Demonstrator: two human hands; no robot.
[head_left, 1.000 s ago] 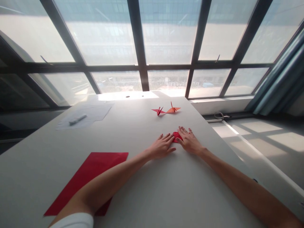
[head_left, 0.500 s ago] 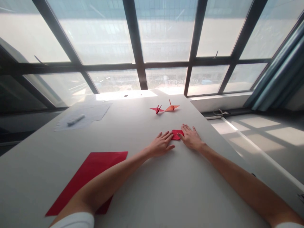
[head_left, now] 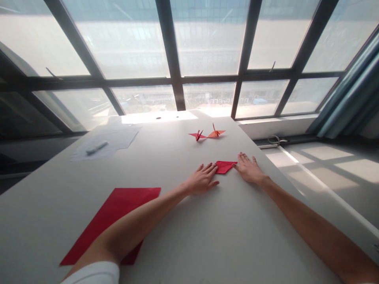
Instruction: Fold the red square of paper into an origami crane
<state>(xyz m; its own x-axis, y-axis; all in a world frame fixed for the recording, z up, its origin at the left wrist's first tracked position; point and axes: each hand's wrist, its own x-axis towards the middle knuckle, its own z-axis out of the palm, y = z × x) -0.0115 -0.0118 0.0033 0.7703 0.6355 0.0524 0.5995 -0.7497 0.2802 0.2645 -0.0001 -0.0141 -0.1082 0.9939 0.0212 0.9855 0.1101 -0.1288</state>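
A small folded piece of red paper (head_left: 225,167) lies flat on the white table, tapering to a point on its right. My left hand (head_left: 203,179) rests flat with fingers apart, its fingertips on the paper's left edge. At the right tip, my right hand (head_left: 249,169) lies open on the table, its thumb touching or right beside the point. Beyond the hands stand two folded paper cranes, a red crane (head_left: 198,135) and an orange crane (head_left: 216,131), close together.
A large red paper sheet (head_left: 109,221) lies at the front left, partly under my left forearm. White papers (head_left: 124,138) with a grey-white roundish object (head_left: 96,147) lie at the back left. The table's right edge (head_left: 275,169) runs near my right hand. Windows and a curtain (head_left: 337,102) stand beyond.
My right hand has slid rightward off the folded paper, exposing its pointed right end. The left hand stays on the left edge. The whole view has shifted slightly.
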